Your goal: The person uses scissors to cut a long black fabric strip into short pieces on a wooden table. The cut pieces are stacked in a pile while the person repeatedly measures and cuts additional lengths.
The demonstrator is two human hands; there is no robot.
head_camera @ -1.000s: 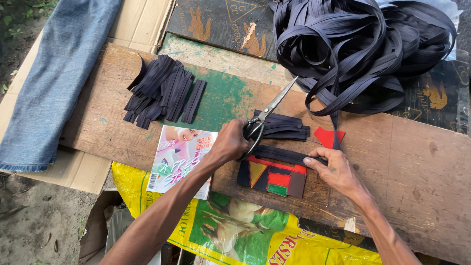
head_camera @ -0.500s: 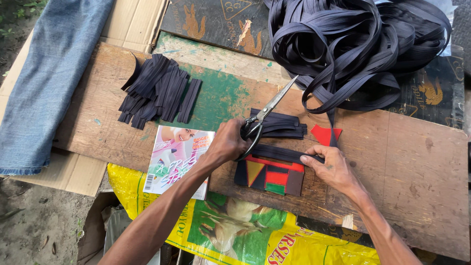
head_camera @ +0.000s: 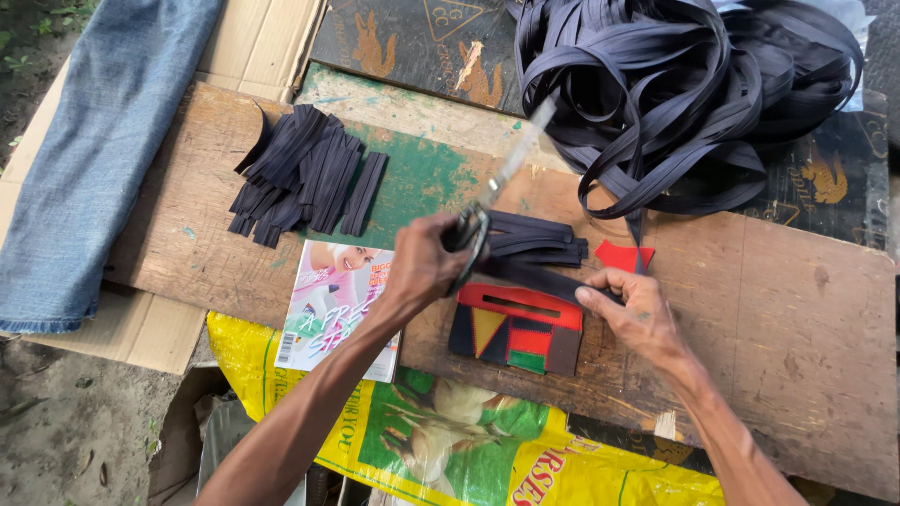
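My left hand (head_camera: 424,264) grips the black handles of a pair of scissors (head_camera: 495,192), whose blurred blades point up toward the back. My right hand (head_camera: 636,312) presses a black strap (head_camera: 544,278) flat on a small patchwork piece (head_camera: 517,328) of red, yellow, green and brown. The strap runs up past a red scrap (head_camera: 622,255) into a big tangled heap of black strap (head_camera: 684,94). A short stack of cut black strips (head_camera: 534,239) lies just behind the scissors.
A larger pile of cut black strips (head_camera: 302,173) lies at the left of the wooden board (head_camera: 787,328). A glossy printed leaflet (head_camera: 328,300) sits by my left forearm. Blue jeans (head_camera: 103,141) lie on cardboard at far left. A yellow printed sack (head_camera: 450,450) hangs below.
The scissors have swung left and risen, now blurred with motion. My right hand stays pressed on the strap over the patchwork piece.
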